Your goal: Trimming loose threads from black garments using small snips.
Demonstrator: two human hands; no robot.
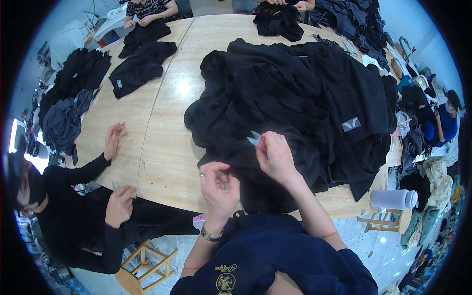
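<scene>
R hand (279, 160) is closed round small snips (256, 140) w/ a reddish handle; blades poke out past the fingers, prob. so the tips clear the palm. L hand (220, 189) hovers just beside, nearer the body, fingers curled twd thumb; it's blurry, so can't tell if the tips meet or pinch anything. Poss. it's free of the snips so it can handle cloth. Both hands are at the near-L part of the black garment pile (275, 88), heaped on the wooden table (164, 118) right in front of the person, prob. for easy reach. A grey label (351, 124) faces up on the pile's R side. Lilac bottle (389, 199) sits by the table's R edge, beside the pile, likely to be off the cloth. Co-worker's hand (114, 140) is well apart, over bare wood at L.
</scene>
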